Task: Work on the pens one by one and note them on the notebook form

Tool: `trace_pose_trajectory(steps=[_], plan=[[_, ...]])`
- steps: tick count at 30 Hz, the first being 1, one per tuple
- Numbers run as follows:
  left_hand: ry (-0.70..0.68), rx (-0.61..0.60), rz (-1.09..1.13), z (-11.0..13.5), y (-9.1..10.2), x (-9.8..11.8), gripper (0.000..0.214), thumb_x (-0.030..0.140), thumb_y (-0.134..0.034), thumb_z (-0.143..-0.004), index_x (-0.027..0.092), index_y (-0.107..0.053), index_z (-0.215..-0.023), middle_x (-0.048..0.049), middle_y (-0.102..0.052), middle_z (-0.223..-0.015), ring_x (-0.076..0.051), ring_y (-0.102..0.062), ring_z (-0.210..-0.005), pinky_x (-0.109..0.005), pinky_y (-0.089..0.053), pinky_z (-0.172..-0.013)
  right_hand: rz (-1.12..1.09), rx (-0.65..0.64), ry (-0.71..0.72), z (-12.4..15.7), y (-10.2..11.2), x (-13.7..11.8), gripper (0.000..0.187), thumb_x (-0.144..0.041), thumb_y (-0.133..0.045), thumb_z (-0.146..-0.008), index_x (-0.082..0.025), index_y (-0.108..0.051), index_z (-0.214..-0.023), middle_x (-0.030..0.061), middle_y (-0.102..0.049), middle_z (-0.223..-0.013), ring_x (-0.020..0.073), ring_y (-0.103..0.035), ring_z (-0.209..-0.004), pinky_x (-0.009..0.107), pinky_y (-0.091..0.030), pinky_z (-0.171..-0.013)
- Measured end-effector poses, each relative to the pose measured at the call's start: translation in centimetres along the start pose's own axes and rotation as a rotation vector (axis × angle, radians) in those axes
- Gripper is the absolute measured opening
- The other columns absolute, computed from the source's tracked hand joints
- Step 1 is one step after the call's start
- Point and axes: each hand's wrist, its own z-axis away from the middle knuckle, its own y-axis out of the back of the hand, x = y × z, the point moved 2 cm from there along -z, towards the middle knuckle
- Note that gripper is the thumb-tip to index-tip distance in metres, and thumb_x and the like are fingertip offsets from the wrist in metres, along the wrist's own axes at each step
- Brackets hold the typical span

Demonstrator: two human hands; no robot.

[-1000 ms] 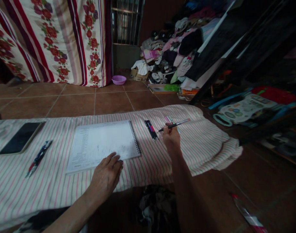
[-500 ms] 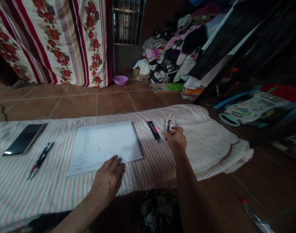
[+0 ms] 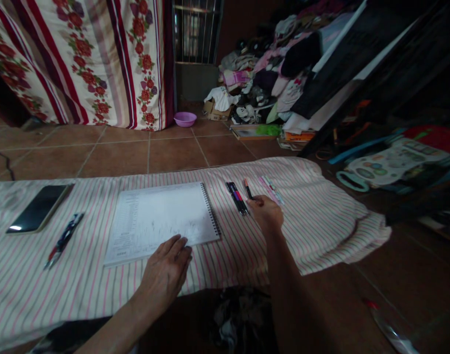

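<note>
A spiral notebook (image 3: 162, 219) lies open on a pink-striped cloth (image 3: 313, 221) spread over the tiled floor. My left hand (image 3: 166, 273) rests flat on the notebook's near edge, fingers spread. My right hand (image 3: 266, 214) is closed around a dark pen with an orange end (image 3: 247, 188), holding it low against the cloth beside two dark pens (image 3: 237, 197). Pale pens (image 3: 271, 190) lie just right of my hand.
A phone (image 3: 39, 208) and a blue pen (image 3: 63, 240) lie on the cloth at the left. Behind are a floral curtain (image 3: 81, 59), a purple bowl (image 3: 184, 118), a heap of clothes (image 3: 262, 83) and dark shelving with toys (image 3: 387, 162) at the right.
My right hand swung the pen from pointing right to upright, then lowered it flat onto the cloth beside the dark pens. My left hand stayed on the notebook.
</note>
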Motion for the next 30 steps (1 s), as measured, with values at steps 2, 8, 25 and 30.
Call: trace_pose_trajectory(steps=[2,8,25,30], plan=[[-0.002,0.005,0.000,0.0,0.0,0.0,0.022,0.016,-0.048,-0.083,0.015,-0.066,-0.098,-0.0111,-0.065,-0.109,-0.028,-0.057,-0.105,-0.043,-0.053,-0.083,0.025,-0.019,-0.007,0.1,0.0,-0.1,0.028,-0.040,-0.053,-0.075,-0.024,-0.066,-0.095,0.0036,-0.070,-0.086,0.0221,-0.062,-0.081,0.028,-0.038,-0.061],[-0.001,0.028,0.007,0.0,-0.1,0.0,0.022,0.016,-0.048,-0.083,0.015,-0.066,-0.095,-0.0112,-0.066,-0.108,-0.028,-0.058,-0.104,-0.043,-0.053,-0.082,0.035,-0.038,0.004,0.2,-0.5,-0.3,0.026,-0.039,-0.053,-0.076,-0.025,-0.067,-0.092,0.0026,-0.070,-0.084,0.0204,-0.062,-0.078,0.027,-0.038,-0.060],[-0.012,0.015,-0.001,0.0,0.3,0.1,0.023,0.015,-0.046,-0.084,0.014,-0.066,-0.096,-0.0116,-0.066,-0.108,-0.027,-0.058,-0.104,-0.043,-0.054,-0.082,-0.009,-0.027,0.037,0.0,-1.4,-0.7,0.025,-0.035,-0.053,-0.076,-0.024,-0.066,-0.094,0.0029,-0.070,-0.084,0.0201,-0.062,-0.077,0.028,-0.040,-0.060],[-0.003,0.015,0.002,0.1,0.1,0.1,0.023,0.015,-0.046,-0.084,0.014,-0.066,-0.095,-0.0115,-0.066,-0.108,-0.028,-0.058,-0.105,-0.043,-0.054,-0.082,0.014,-0.036,0.029,0.0,-1.3,-0.7,0.026,-0.032,-0.050,-0.078,-0.025,-0.066,-0.097,0.0039,-0.070,-0.088,0.0210,-0.061,-0.080,0.029,-0.040,-0.062]])
